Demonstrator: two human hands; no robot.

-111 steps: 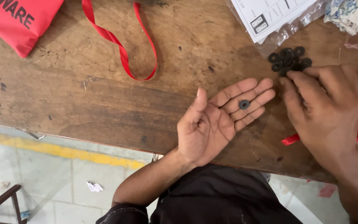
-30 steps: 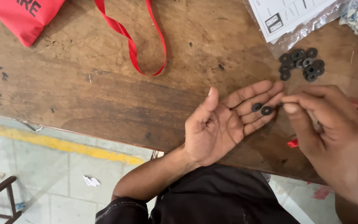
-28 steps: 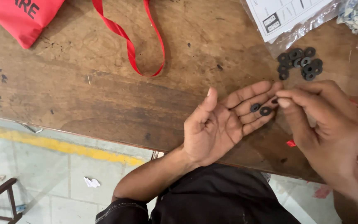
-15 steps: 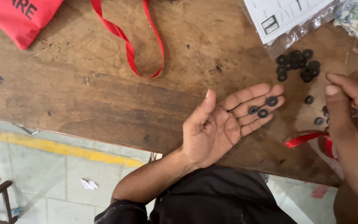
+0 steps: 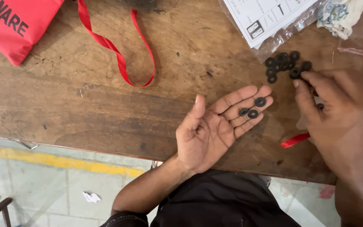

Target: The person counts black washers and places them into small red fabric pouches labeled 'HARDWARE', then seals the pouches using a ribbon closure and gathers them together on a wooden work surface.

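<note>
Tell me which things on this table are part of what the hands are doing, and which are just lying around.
In use:
- left hand, palm up
- three black washers on its fingers
- pile of black washers
- right hand reaching to the pile

Lying about:
- red bag
- red ribbon
- clear packet with printed sheet
- wooden table

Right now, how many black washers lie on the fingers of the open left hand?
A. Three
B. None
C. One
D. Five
A: three black washers rest on the fingers of the upturned left hand, while the right hand reaches toward the pile of washers on the wooden table.
</note>
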